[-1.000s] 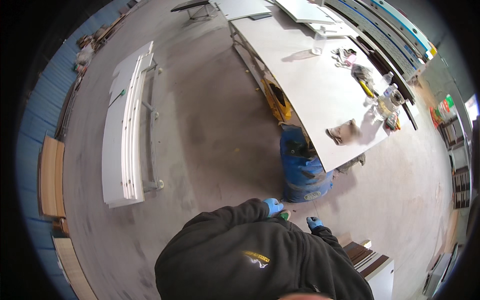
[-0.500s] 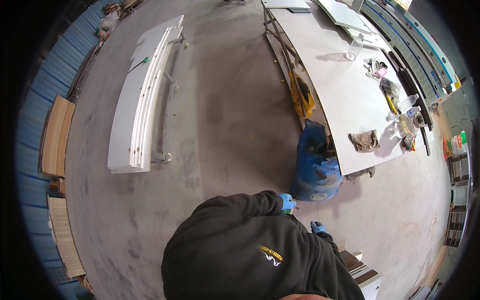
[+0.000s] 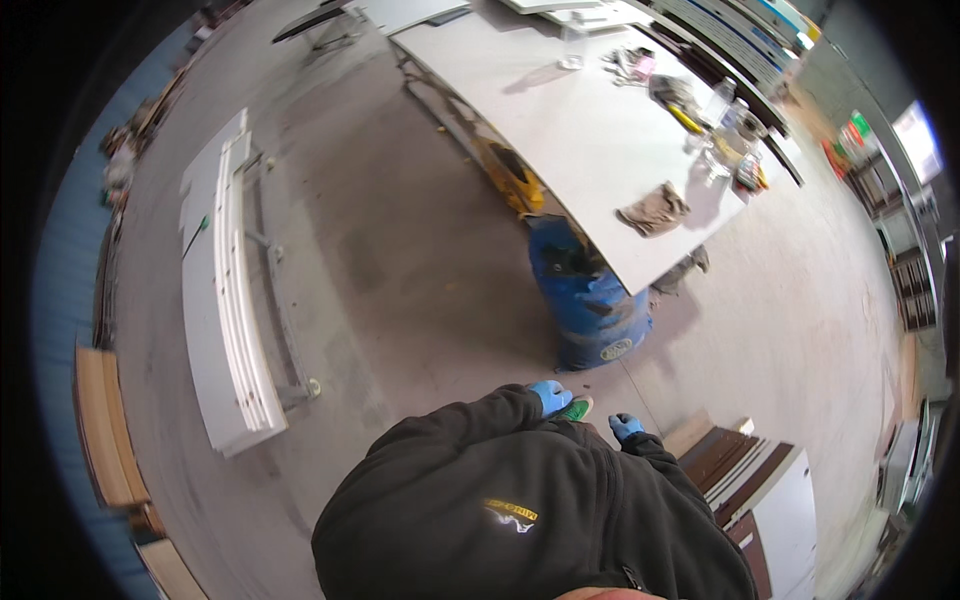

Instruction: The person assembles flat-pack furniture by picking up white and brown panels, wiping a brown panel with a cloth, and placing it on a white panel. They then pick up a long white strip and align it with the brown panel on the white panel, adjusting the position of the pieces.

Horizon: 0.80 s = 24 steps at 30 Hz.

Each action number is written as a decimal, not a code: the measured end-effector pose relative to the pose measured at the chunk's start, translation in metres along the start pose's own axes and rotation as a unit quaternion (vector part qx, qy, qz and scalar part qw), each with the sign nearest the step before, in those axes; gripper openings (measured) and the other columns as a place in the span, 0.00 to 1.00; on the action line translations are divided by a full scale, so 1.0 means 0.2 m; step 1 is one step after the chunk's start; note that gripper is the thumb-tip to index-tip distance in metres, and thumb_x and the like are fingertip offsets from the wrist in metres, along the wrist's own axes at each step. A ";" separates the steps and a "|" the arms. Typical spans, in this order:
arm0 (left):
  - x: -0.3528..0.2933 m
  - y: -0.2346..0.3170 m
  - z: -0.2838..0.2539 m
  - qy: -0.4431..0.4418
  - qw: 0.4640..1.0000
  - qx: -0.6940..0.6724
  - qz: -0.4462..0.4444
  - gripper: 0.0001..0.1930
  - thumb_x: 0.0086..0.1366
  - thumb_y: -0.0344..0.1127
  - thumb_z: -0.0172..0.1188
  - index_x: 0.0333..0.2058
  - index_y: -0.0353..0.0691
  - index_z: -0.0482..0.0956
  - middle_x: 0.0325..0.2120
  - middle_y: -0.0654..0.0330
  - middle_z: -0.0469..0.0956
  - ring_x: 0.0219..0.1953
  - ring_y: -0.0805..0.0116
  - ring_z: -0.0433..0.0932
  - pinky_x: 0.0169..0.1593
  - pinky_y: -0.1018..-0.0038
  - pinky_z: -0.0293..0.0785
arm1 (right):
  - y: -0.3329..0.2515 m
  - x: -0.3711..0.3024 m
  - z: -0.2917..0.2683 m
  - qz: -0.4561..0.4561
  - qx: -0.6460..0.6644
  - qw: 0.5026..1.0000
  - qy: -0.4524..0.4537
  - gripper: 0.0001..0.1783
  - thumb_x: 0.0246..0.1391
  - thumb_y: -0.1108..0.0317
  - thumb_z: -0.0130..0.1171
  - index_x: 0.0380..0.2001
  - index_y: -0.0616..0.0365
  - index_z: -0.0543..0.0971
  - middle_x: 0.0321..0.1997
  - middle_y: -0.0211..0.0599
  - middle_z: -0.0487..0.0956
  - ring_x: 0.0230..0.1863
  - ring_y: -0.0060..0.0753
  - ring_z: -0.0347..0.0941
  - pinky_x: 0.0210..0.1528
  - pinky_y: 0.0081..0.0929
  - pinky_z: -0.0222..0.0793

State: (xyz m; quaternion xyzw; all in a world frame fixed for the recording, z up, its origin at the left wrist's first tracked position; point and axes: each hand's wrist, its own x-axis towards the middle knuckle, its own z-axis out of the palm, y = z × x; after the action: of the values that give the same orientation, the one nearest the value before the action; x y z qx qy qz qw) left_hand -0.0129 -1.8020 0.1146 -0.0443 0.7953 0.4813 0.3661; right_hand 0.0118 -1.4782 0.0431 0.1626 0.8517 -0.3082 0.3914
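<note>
Both my hands wear blue gloves and hang in front of my dark sweatshirt point(image 3: 430, 500). My left hand point(image 3: 550, 397) is beside a green shoe point(image 3: 577, 408), its fingers loosely extended, and nothing shows in it. To its right, my right hand point(image 3: 626, 427) has its fingers curled in; whatever it may hold is hidden. Neither hand touches the table or the boards. Beyond them stands a blue drum-shaped bag or bin point(image 3: 590, 315), with dark stuff at its open top. Dark-brown and white boards point(image 3: 750, 480) lean or lie in a stack close to my right arm.
A white-topped table point(image 3: 560, 130) holds a brown cloth point(image 3: 655, 208), plastic bottles point(image 3: 735, 140) and a yellow-handled tool point(image 3: 685, 118). A yellow bag point(image 3: 515, 180) hangs at its side. Long white panels point(image 3: 225, 300) lie on a wheeled rack at left. Wooden boards point(image 3: 108, 430) line the blue wall.
My view has swung to the right, so the table and blue bin appear further left. More of the brown and white boards shows beside my right arm, and the green shoe has come into sight.
</note>
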 end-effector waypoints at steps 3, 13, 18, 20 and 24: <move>0.04 0.09 0.02 -0.031 1.000 0.003 0.002 0.25 0.70 0.57 0.59 0.51 0.40 0.84 0.47 0.50 0.85 0.50 0.53 0.82 0.55 0.60 0.76 | 0.06 -0.03 -0.02 0.025 0.027 0.999 -0.004 0.36 0.62 0.40 0.56 0.58 0.61 0.82 0.57 0.53 0.84 0.60 0.54 0.80 0.64 0.44 0.72; 0.40 0.59 0.30 -0.131 0.986 0.098 0.041 0.23 0.73 0.52 0.61 0.54 0.39 0.81 0.41 0.57 0.85 0.42 0.65 0.82 0.48 0.63 0.78 | 0.38 -0.01 -0.29 0.028 0.082 0.994 0.065 0.30 0.63 0.43 0.57 0.51 0.59 0.84 0.49 0.52 0.85 0.53 0.54 0.80 0.58 0.44 0.73; 0.75 0.93 0.66 -0.185 0.970 0.135 0.082 0.26 0.70 0.57 0.59 0.51 0.41 0.84 0.44 0.52 0.86 0.47 0.57 0.84 0.53 0.62 0.77 | 0.73 0.14 -0.62 0.074 0.122 0.984 0.107 0.27 0.64 0.46 0.60 0.49 0.60 0.85 0.42 0.46 0.87 0.45 0.40 0.83 0.51 0.38 0.76; 0.88 1.10 0.82 -0.206 0.966 0.142 0.061 0.26 0.69 0.58 0.59 0.52 0.41 0.84 0.44 0.51 0.86 0.47 0.57 0.84 0.54 0.62 0.77 | 0.92 0.21 -0.81 0.062 0.185 0.976 0.096 0.27 0.64 0.46 0.60 0.49 0.61 0.85 0.43 0.45 0.87 0.45 0.39 0.83 0.52 0.37 0.76; 1.08 1.57 1.17 -0.223 0.953 0.202 0.048 0.29 0.72 0.57 0.59 0.56 0.35 0.80 0.50 0.51 0.84 0.51 0.59 0.82 0.55 0.62 0.77 | 1.34 0.27 -1.21 0.091 0.203 0.958 0.180 0.28 0.64 0.47 0.61 0.49 0.63 0.85 0.41 0.42 0.88 0.43 0.36 0.82 0.50 0.36 0.76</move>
State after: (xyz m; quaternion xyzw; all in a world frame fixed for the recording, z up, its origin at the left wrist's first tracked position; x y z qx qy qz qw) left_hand -0.1773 -1.3875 0.1460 0.1767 0.7752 0.3253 0.5118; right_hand -0.0213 -1.1150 0.0163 0.3682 0.8094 -0.4032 0.2163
